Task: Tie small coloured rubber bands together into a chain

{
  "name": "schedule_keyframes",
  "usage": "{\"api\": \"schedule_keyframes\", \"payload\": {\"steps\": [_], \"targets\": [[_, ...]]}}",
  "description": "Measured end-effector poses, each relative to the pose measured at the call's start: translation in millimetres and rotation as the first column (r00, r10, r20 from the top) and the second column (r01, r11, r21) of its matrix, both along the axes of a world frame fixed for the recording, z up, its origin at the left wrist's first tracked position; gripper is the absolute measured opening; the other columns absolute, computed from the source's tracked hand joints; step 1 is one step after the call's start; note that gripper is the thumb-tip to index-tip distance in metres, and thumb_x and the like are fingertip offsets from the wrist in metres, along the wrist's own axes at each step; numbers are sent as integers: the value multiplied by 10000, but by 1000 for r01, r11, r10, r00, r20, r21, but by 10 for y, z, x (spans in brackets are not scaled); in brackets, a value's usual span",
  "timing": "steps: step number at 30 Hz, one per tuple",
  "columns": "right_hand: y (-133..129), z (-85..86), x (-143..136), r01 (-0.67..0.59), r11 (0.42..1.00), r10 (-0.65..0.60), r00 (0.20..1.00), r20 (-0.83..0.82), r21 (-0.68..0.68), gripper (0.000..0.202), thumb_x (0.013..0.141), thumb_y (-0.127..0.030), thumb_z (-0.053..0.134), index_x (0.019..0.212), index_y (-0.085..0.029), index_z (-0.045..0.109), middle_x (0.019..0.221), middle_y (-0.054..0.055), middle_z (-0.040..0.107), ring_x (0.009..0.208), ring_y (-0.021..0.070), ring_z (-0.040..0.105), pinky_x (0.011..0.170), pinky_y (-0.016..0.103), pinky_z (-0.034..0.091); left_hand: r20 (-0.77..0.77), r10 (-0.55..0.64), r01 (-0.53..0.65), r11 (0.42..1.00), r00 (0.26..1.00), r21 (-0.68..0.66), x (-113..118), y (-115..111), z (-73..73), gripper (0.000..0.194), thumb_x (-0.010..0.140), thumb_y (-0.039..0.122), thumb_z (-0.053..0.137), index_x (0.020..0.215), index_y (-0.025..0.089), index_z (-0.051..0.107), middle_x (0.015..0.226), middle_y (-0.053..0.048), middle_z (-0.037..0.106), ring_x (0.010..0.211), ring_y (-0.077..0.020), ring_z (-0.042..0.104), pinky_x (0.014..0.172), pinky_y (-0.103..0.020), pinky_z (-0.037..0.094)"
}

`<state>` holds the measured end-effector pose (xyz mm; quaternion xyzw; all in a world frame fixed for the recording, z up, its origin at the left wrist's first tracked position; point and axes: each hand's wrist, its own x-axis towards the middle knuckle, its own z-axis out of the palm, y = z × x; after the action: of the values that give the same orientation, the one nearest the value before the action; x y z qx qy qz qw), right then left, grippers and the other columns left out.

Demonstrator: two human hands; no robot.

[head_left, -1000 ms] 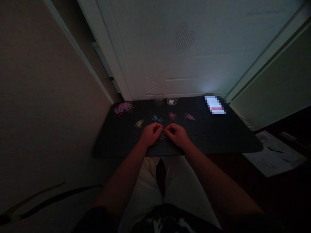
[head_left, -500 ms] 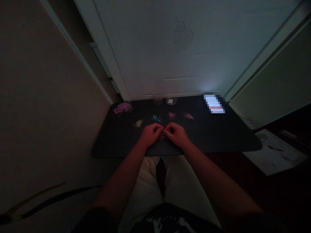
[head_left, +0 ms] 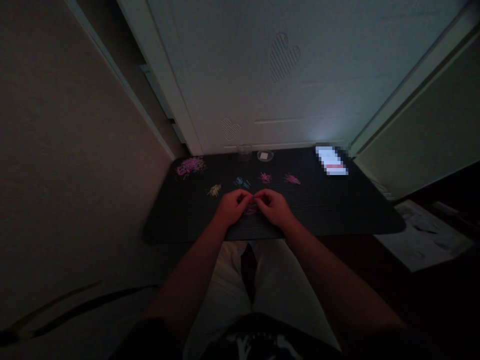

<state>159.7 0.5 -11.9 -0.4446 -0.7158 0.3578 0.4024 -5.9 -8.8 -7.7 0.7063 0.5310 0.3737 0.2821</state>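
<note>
My left hand (head_left: 234,206) and my right hand (head_left: 273,206) meet above the dark table, thumbs and forefingers pinched and the fingertips nearly touching. Whatever sits between the fingertips is too small and dim to make out. Just below them lies a small heap of thin pinkish strands (head_left: 250,210), partly covered by the hands. Beyond my left hand are a pale yellow heap of thin strands (head_left: 214,190) and a blue heap (head_left: 242,182). A pink heap (head_left: 265,177) and a purplish-pink heap (head_left: 291,178) lie beyond my right hand.
A larger mixed-colour heap (head_left: 190,167) fills the far left corner of the black table (head_left: 337,210). Along the back stand a clear round container (head_left: 244,152) and a clear lid-like dish (head_left: 265,156) with a white square. A lit, blurred-out screen (head_left: 331,160) lies at far right, by a white door (head_left: 232,65).
The fingertips have shifted slightly, and more of the pinkish heap beneath them shows. Both hands stay pinched in nearly the same place.
</note>
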Motion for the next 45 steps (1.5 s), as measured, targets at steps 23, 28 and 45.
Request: {"api": "schedule_keyframes", "payload": {"steps": [23, 28, 45], "targets": [[3, -1, 1, 3, 1000, -3, 1000, 6, -15, 88, 737, -258, 575, 772, -177, 582, 635, -11, 561, 574, 115, 501, 540, 236, 396, 10, 4, -4, 1000, 1000, -4, -5, 2, -14, 239, 818, 362, 534, 853, 152, 642, 753, -29, 665, 661, -127, 594, 586, -228, 453], [1, -11, 6, 4, 1000, -4, 1000, -6, -9, 90, 723, -223, 560, 796, -177, 583, 630, -18, 546, 562, 109, 494, 535, 234, 394, 36, -4, 4, 1000, 999, -6, -2, 2, -14, 236, 824, 354, 523, 852, 153, 643, 756, -26, 666, 671, -126, 600, 603, -228, 460], [-4, 3, 3, 20, 1000, -20, 1000, 10, 13, 55, 734, -213, 546, 774, -182, 568, 619, -20, 542, 561, 108, 492, 530, 229, 388, 21, 12, -12, 1000, 1000, 5, -2, -1, -16, 218, 814, 331, 543, 891, 157, 650, 797, -35, 684, 690, -131, 612, 626, -235, 476]]}}
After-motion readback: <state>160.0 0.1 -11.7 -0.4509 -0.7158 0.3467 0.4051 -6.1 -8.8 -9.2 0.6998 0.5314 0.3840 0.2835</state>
